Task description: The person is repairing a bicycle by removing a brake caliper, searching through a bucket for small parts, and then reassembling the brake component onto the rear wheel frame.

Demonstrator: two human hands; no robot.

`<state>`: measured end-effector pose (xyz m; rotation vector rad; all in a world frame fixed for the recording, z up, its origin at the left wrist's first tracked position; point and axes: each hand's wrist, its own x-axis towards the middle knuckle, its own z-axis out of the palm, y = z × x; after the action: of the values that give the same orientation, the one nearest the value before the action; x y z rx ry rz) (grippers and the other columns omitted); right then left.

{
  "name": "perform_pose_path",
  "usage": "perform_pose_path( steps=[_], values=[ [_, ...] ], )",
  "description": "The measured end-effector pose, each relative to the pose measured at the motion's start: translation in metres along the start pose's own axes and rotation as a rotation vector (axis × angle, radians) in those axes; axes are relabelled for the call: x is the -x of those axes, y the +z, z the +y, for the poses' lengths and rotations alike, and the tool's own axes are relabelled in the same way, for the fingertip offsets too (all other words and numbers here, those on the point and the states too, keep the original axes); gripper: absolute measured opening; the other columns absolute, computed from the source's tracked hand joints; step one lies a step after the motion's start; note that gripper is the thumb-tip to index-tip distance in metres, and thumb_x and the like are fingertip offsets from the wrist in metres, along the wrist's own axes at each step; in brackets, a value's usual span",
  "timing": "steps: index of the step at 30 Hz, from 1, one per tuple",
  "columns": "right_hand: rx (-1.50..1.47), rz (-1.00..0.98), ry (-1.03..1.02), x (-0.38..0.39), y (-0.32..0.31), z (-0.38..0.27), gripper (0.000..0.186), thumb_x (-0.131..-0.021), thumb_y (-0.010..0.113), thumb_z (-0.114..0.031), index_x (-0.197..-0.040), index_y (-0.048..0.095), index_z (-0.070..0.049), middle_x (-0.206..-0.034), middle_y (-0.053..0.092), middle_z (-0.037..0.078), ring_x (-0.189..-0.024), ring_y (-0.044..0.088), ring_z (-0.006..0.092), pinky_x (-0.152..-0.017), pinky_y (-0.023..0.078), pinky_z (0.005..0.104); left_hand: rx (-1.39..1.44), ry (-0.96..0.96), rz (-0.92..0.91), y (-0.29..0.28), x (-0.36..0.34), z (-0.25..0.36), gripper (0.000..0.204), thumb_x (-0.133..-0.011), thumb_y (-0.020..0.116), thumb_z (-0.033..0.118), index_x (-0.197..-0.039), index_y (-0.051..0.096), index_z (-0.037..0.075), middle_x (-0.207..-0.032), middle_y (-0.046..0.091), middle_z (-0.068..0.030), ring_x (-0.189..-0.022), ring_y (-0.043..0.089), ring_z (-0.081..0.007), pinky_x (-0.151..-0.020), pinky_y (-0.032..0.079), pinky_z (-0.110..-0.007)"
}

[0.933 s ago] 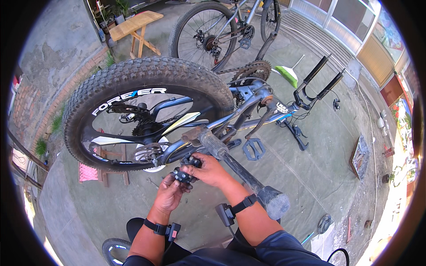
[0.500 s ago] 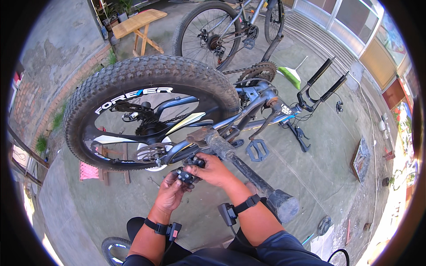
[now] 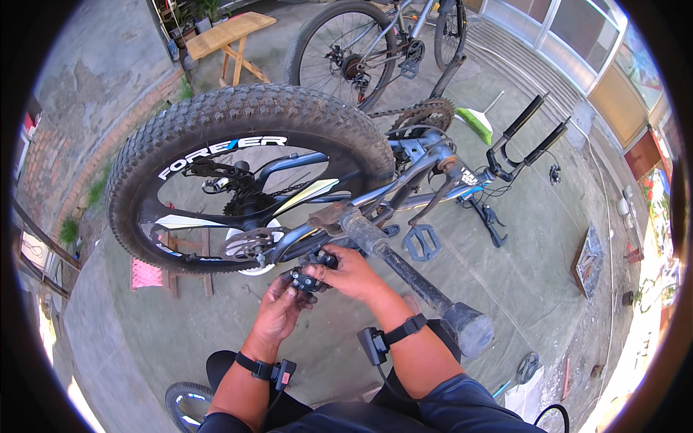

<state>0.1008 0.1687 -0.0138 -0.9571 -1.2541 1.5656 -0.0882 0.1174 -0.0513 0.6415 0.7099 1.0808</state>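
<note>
Both hands meet around a small black brake caliper (image 3: 304, 280), and dirty fingers cover much of it. From below, my left hand (image 3: 278, 312) pinches its lower end. My right hand (image 3: 348, 274) grips the upper end with thumb and fingers. Just beyond them is the rear wheel (image 3: 249, 108) of a blue bicycle held up off the ground, with a brake disc (image 3: 247, 241) on its near side. The frame (image 3: 292, 242) passes close above my fingers.
A thick stand arm (image 3: 415, 280) with a rusty clamp runs beside my right forearm. A blue pedal (image 3: 422, 243) hangs past it, and the fork (image 3: 530, 137) points up farther right. Behind stand another bicycle (image 3: 351, 65), a wooden table (image 3: 231, 35) and a green broom (image 3: 475, 124).
The view has shifted slightly, so the bicycle and stand sit a little differently in it. Both hands keep their hold on the caliper with almost no movement.
</note>
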Motion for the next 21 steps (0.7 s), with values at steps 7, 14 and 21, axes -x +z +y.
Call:
perform_pose_path(
  steps=[7,14,21],
  values=[
    [0.045,0.093,0.0,0.006,0.004,0.011,0.057,-0.078,0.076,-0.037,-0.112,0.055,0.003,-0.093,0.065,0.008,-0.083,0.059,0.0114,-0.071,0.05,0.0265,-0.125,-0.031,0.229,0.004,0.018,0.003,0.05,-0.09,0.059,0.017,-0.133,0.038,0.002,-0.112,0.059,-0.0122,-0.084,0.064,-0.0216,-0.068,0.05,-0.03],
    [0.52,0.38,-0.101,0.02,0.016,0.039,0.077,-0.077,0.074,-0.041,-0.128,0.04,0.007,-0.107,0.063,0.017,-0.094,0.062,0.0226,-0.082,0.048,0.0311,-0.264,-0.085,0.373,0.0,0.074,0.002,0.056,-0.09,0.058,0.013,-0.137,0.031,-0.002,-0.112,0.059,-0.0137,-0.083,0.064,-0.02,-0.066,0.05,-0.028],
    [0.255,0.405,-0.036,0.013,0.022,0.063,0.084,-0.078,0.076,-0.031,-0.134,0.03,0.013,-0.122,0.054,0.022,-0.112,0.053,0.0272,-0.097,0.041,0.0346,-0.272,-0.056,0.379,-0.023,0.11,0.021,0.057,-0.091,0.057,0.016,-0.137,0.031,-0.003,-0.111,0.059,-0.0135,-0.083,0.064,-0.0178,-0.067,0.049,-0.026]
  ],
)
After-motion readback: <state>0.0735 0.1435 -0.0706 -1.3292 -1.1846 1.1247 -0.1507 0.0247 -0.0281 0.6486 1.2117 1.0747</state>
